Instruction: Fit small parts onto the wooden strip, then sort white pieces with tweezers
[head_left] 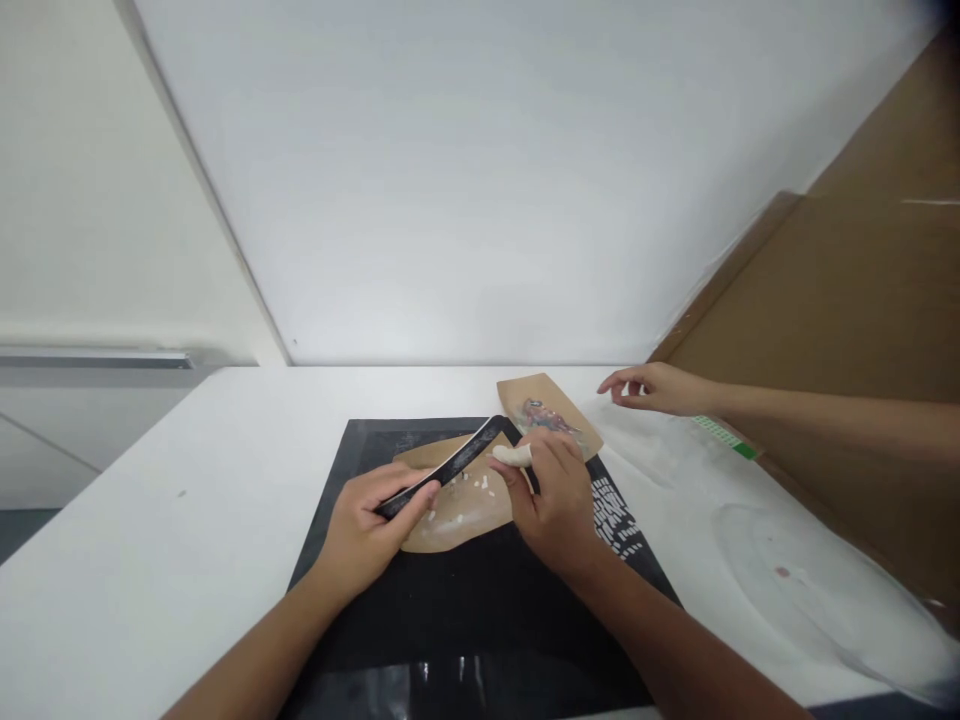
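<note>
My left hand (371,525) is closed on one end of a black strip (450,465), which slants up to the right and bends at its top. In my right hand (555,495), a small whitish piece (512,456) is pinched between thumb and fingers, close to the strip's bent end. Beneath both hands, a brown paper pouch (480,510) with a clear window lies on a black mat (465,610); small white bits show on the pouch. What the whitish piece is, I cannot make out.
Another brown pouch (544,395) with colourful contents lies behind my right hand. White marks or pieces (613,518) dot the mat's right side. Another person's hand (649,388) reaches in from the right, above clear plastic bags (817,580) and a green-and-white strip (726,437).
</note>
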